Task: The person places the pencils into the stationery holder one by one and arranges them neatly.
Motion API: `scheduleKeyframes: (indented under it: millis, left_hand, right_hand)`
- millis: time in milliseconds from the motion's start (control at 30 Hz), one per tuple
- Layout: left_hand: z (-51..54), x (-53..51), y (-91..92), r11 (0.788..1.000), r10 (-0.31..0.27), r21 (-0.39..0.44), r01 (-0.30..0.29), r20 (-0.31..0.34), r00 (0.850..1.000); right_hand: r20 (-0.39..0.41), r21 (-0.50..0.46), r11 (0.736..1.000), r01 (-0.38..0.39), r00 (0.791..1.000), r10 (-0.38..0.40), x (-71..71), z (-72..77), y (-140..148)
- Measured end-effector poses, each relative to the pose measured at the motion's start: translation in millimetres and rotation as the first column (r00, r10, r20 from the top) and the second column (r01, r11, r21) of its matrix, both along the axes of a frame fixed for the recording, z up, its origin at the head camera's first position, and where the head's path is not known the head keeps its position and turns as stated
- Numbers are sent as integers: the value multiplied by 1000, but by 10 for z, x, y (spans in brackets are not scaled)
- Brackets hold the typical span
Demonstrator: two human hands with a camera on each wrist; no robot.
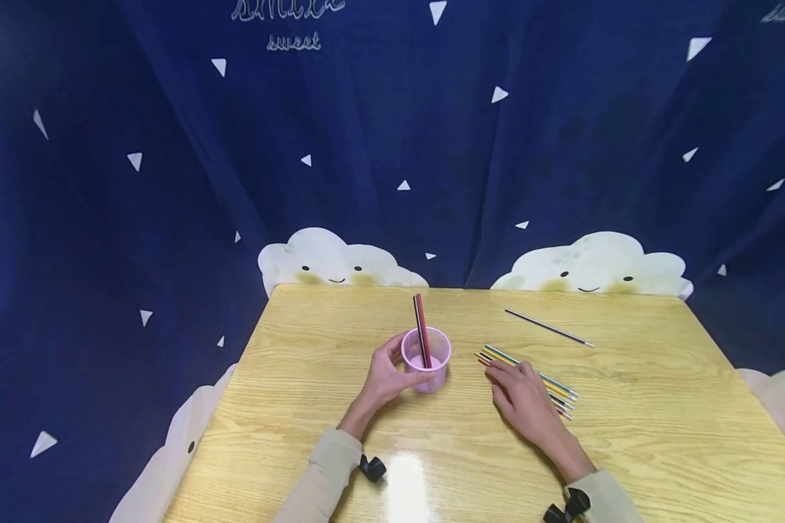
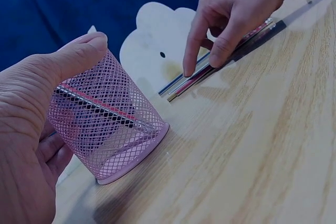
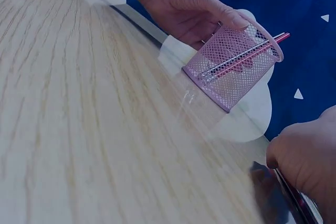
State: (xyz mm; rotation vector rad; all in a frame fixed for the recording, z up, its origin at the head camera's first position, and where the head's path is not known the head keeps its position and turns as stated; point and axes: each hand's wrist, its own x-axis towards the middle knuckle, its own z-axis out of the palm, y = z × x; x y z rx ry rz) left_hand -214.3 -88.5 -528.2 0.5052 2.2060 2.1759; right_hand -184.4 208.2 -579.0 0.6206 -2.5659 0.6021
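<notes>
A pink mesh pencil cup (image 1: 437, 379) stands on the table in the head view, with a red pencil (image 1: 421, 319) and a black pencil (image 1: 419, 323) leaning inside it. My left hand (image 1: 386, 374) grips the cup's side, its thumb near the rim in the left wrist view. To the right lies a loose row of several pencils (image 1: 561, 391) in yellow, teal, black and red. Over that row is my right hand (image 1: 526, 401), index finger and thumb lowered onto the pencils with a gap between their tips. The hand covers the row's middle.
One dark pencil (image 1: 549, 328) lies alone behind the row. The wooden table (image 1: 314, 327) ends at a dark blue curtain (image 1: 366, 109) with white triangles and cloud faces. Each wrist carries a small black device, such as the left one (image 1: 373, 468).
</notes>
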Motion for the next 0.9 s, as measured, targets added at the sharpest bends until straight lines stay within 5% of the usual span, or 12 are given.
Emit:
scheduleKeyframes:
  millis: [900]
  left_hand:
    - [-6,8,20,1000,21,4,-21,-9,1000]
  right_hand:
    - [-46,-33,999,-20,999,19,63,-94,-34]
